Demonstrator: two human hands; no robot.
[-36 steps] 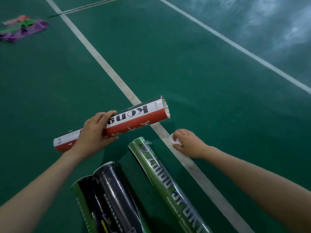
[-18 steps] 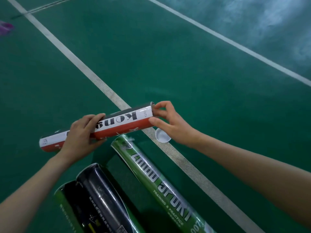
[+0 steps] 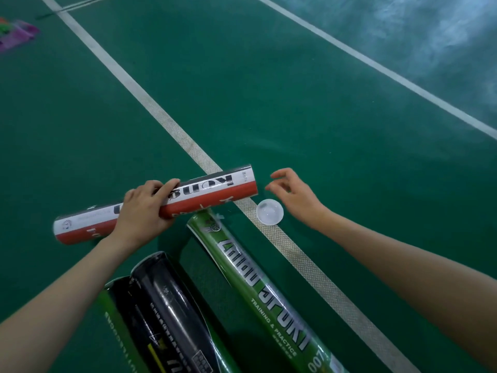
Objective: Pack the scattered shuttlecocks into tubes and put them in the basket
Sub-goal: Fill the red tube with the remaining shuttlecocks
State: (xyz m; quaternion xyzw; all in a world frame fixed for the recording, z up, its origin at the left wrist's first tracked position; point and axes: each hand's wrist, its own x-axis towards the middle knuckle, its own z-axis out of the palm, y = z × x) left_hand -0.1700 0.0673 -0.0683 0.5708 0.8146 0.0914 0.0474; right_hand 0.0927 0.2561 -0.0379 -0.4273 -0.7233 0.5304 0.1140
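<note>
The left forearm (image 3: 53, 305) reaches in from the lower left, and the left hand (image 3: 144, 211) grips the middle of the red-and-white tube (image 3: 215, 191), fingers wrapped over its top. The right forearm (image 3: 403, 270) comes in from the right. The right hand (image 3: 294, 197) hangs free, fingers loosely bent, holding nothing.

Four tubes (image 3: 215, 195) (image 3: 258, 286) (image 3: 172, 300) (image 3: 121, 319), one white cap (image 3: 269, 212), two hands (image 3: 142, 211) (image 3: 293, 196), one purple bundle (image 3: 16, 36)

Green floor (image 3: 269, 90), white cap (image 3: 269, 212) (overlapping line (image 3: 166, 122)), green tube (image 3: 255, 286)
</note>
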